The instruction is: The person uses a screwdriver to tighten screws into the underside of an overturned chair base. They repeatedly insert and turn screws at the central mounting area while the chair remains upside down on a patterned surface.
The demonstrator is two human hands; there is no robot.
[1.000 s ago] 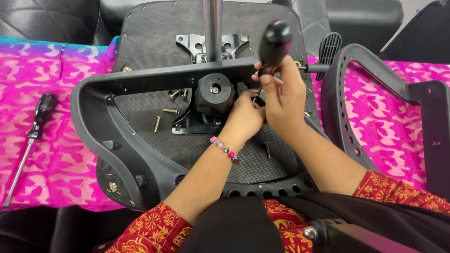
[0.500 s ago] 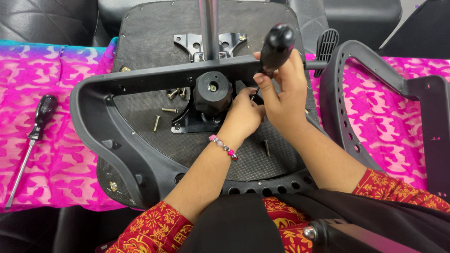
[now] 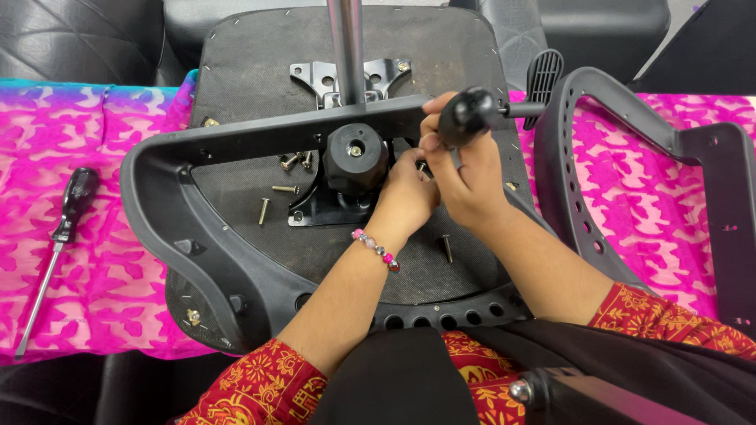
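Currently the right hand (image 3: 465,177) is clamped on the screwdriver (image 3: 466,116), shaft pointing down beside the knob (image 3: 356,157), where the left hand (image 3: 408,197) pinches something unseen.

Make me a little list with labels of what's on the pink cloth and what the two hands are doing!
surface: pink patterned cloth
main thing: upturned office chair seat with black armrest frame across it
left hand: fingertips down beside the round black knob
right hand: gripping a screwdriver's black handle, tip hidden by the hands
loose bits: screws lying on the seat underside
spare tool: second screwdriver on the cloth, far left, untouched
other part: second armrest lying at right
metal post: rising from the seat's middle
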